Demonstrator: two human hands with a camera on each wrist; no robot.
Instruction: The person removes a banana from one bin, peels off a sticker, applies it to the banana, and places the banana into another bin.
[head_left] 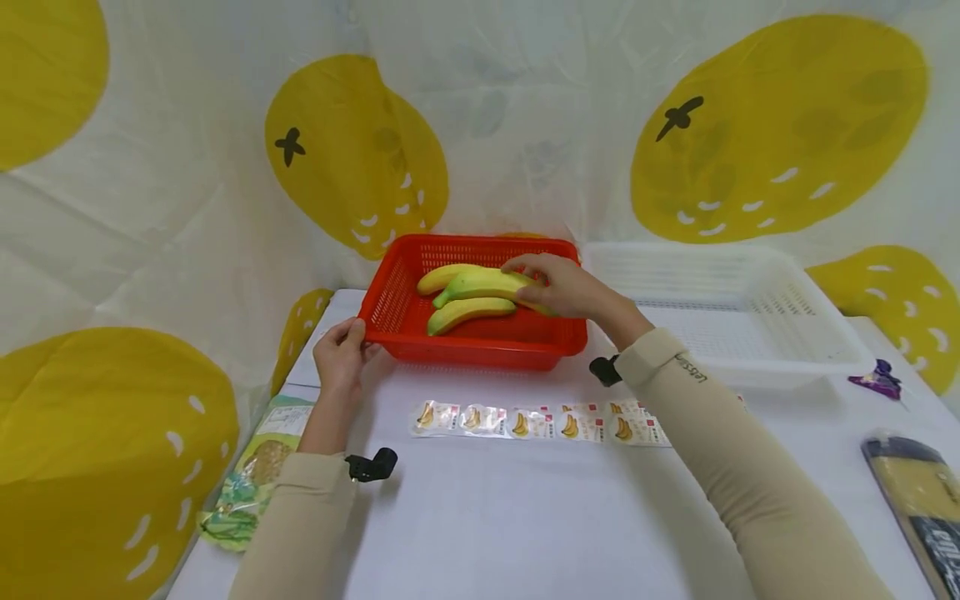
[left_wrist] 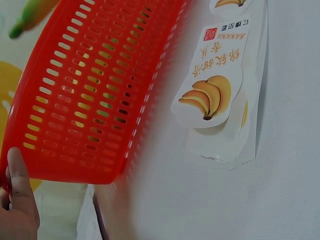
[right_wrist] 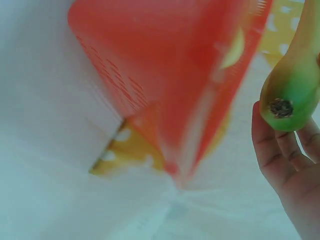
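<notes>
Banana (head_left: 487, 284) under right hand (head_left: 564, 286) curled grip, left hand (head_left: 341, 352) clamped on red basket (head_left: 540, 343) corner edge.

Both arms wear long beige sleeves (head_left: 720, 450). A small black camera (head_left: 371, 465) sits on each wrist. The right sleeve has small dark lettering near the cuff.

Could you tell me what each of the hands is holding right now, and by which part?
The left hand grips the red basket at its near-left corner rim. The right hand holds the top banana near one end.
</notes>
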